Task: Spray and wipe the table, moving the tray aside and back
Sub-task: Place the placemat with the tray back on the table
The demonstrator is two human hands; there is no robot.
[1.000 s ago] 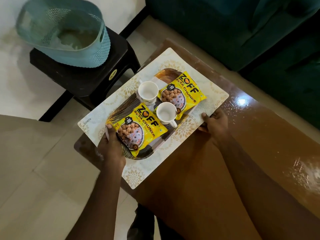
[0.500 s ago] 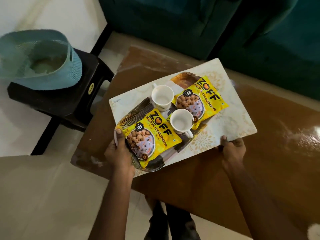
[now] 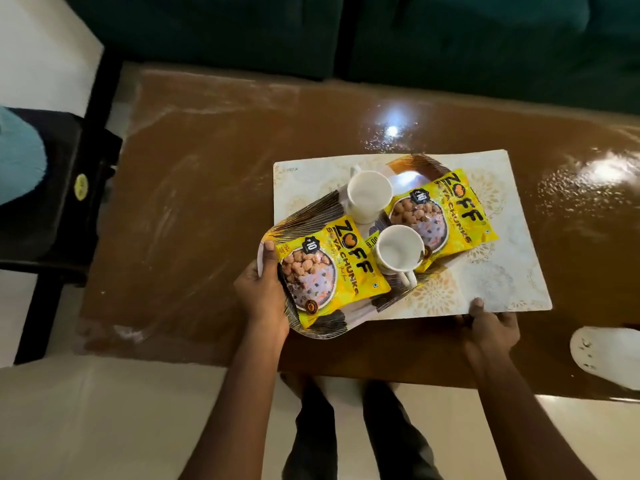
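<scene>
While I am standing at the near edge of the table [image 3: 194,209], my left hand [image 3: 261,294] is gripping the near-left rim of the tray [image 3: 313,211], thumb lying on top and fingers curling underneath. My right hand [image 3: 491,329] is pinching the near edge of the pale placemat [image 3: 502,244] lying under the tray. I cannot tell whether the mat is resting on the wood or hanging just above it. Judging by the whitish smears running across the bare left part of the table and the wet shine showing on the right, I am taking the spraying and wiping as mostly done. I am reading this as the tray going back to the middle, with setting it down and letting go remaining. On the tray, the nearer yellow soya packet [image 3: 332,271] is lying flat beside my thumb and the nearer white cup [image 3: 400,251] is standing upright just past it. The farther cup [image 3: 369,197] and the second packet [image 3: 440,213] are sitting towards the far rim; both cups are looking empty. Farther left, a black stool [image 3: 59,202] is carrying a teal basket [image 3: 17,157] whose inside is not showing, and a dark green sofa [image 3: 242,29] is running along behind the table.
</scene>
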